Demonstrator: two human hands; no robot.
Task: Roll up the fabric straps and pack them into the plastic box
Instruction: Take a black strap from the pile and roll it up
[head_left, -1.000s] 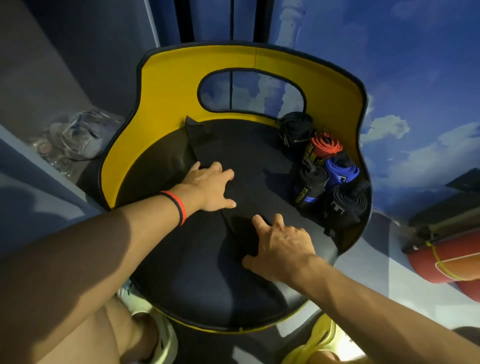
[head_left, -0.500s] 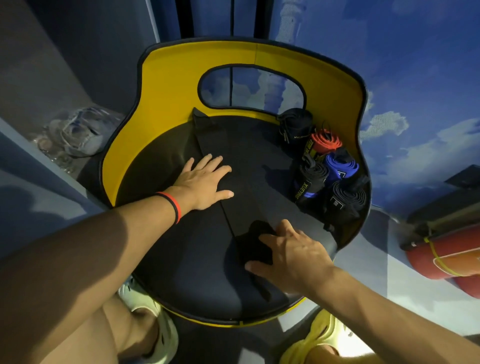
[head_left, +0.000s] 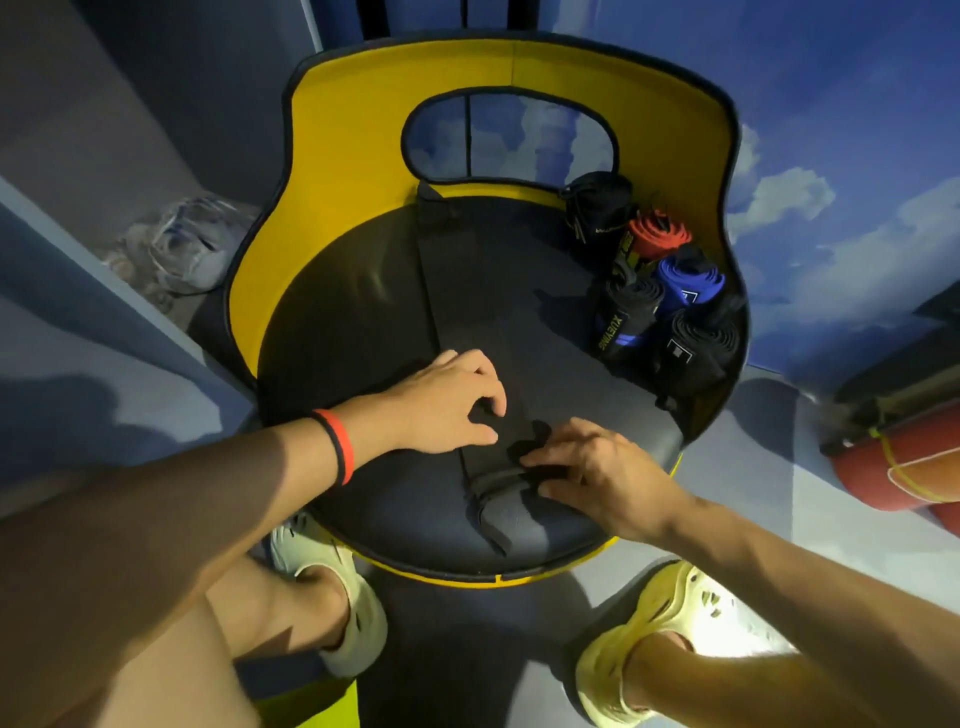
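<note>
- The left hand (head_left: 452, 408), with a red-and-black band (head_left: 338, 448) on its wrist, reaches in from 8 o'clock to the middle of the round black padded seat (head_left: 353, 322). Its fingers are curled, with the tips and thumb down on the long black fabric strap (head_left: 467, 312). I cannot tell whether they pinch the strap or only press it.
- The right hand (head_left: 597, 470) reaches in from 4 o'clock. Its fingers are bent close together and pinch a raised fold of the strap, just beside the left thumb.
- The strap lies flat from the backrest at 12 o'clock to the front of the seat at 6 o'clock. Its near end is doubled over and stops just short of the rim.
- Bare padding lies left of the strap from 7 to 11 o'clock. A narrower bare wedge lies between the strap and the rolls, at about 1 to 3 o'clock.
- The curved yellow backrest (head_left: 353, 130) walls the seat from 9 through 12 to 3 o'clock, and the front rim has no wall.
- One clear, crumpled plastic item (head_left: 176, 249) lies on the floor at 10 o'clock. I cannot tell whether it is the box.
- One strap is unrolled.
- Five bundles crowd against the backrest at 2 to 3 o'clock, touching one another:
  - a black pouch-like bundle (head_left: 597, 208)
  - a red roll (head_left: 657, 236)
  - a blue roll (head_left: 688, 283)
  - a black roll with yellow lettering (head_left: 626, 317)
  - a plain black roll (head_left: 696, 345)
- Two pale yellow shoes stand on the floor below the front rim, the left shoe (head_left: 337, 605) and the right shoe (head_left: 670, 597).
- One red cylinder (head_left: 904, 467) lies at 3 o'clock, well apart from the seat.
</note>
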